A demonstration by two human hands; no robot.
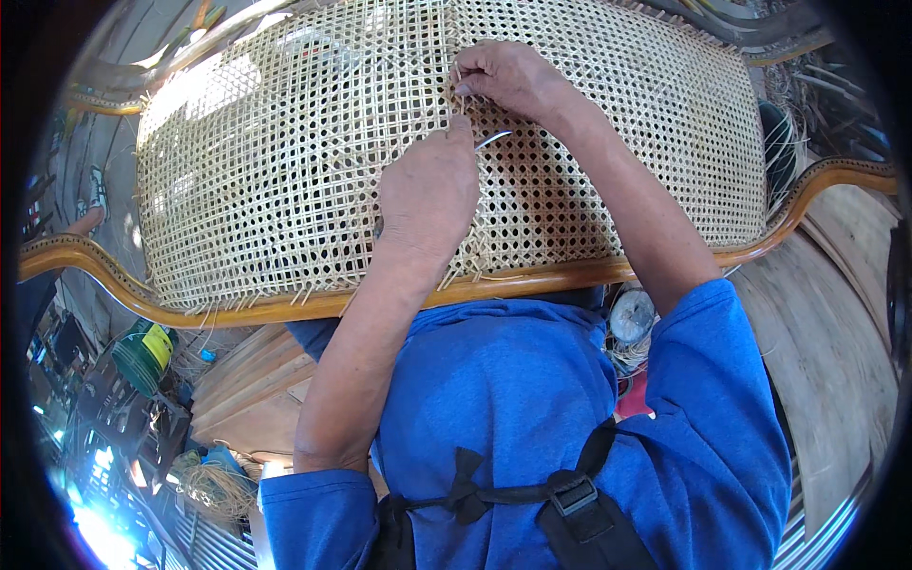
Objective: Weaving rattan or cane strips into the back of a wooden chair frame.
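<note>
A woven cane panel [275, 180] with open holes stretches across a curved, varnished wooden frame [532, 277] in front of me. My left hand [429, 195] is closed over the middle of the panel. A slim tool with a curved, pointed metal tip [494, 140] sticks out beside its fingers; the rest of the tool is mostly hidden in the palm. Just beyond, my right hand [508, 81] pinches a thin cane strand [457, 74] at the seam running down the panel's middle. Its fingertips touch the weave.
Loose strand ends [309, 293] poke out along the near frame edge. A green bucket with a yellow label [142, 355] stands at the lower left, near a coil of cane [217, 492]. Wooden boards [807, 332] lie at the right. Another person's foot [92, 217] shows at far left.
</note>
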